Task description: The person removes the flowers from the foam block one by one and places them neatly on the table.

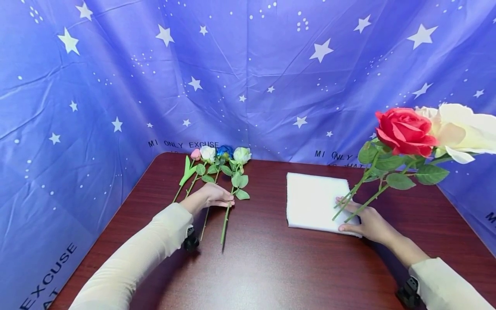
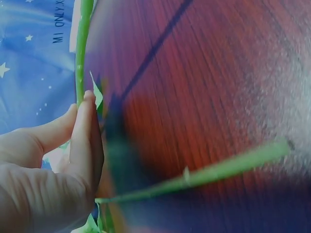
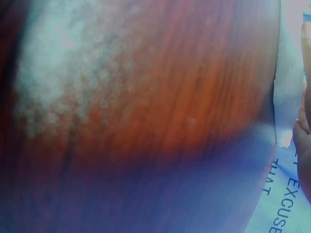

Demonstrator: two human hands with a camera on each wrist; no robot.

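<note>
My left hand pinches the green stem of a pale green artificial rose between thumb and fingers. Beside that rose lie a blue rose, a white rose and a pink bud with long green leaves. On the right, my right hand rests on the right side of a white foam block, fingers and thumb spread apart. A red rose and a cream rose stand tilted to the right, their stem ends at the block.
The dark reddish wooden table carries everything. A blue-purple cloth with white stars hangs behind and along the sides. Another stem runs toward the front next to the pinched one.
</note>
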